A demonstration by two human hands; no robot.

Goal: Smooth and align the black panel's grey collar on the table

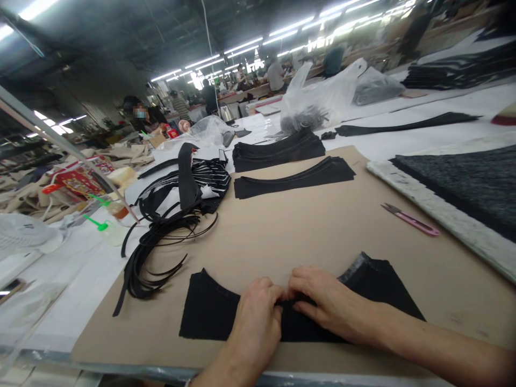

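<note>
A black curved fabric piece lies flat on the tan board near its front edge. My left hand and my right hand meet at the middle of its curved upper edge, fingertips pinching that edge. The curved edge looks folded over, and a greyish strip shows at its right end. Farther back lie a similar black piece and a stack of black curved pieces. My hands hide the middle of the fabric piece.
Pink-handled thread snips lie on the tan board at right, beside a white slab bearing dark fabric. Thin black strips curl at left. Green-tipped bottles, a plastic bag and a slanting pole stand beyond. People work farther back.
</note>
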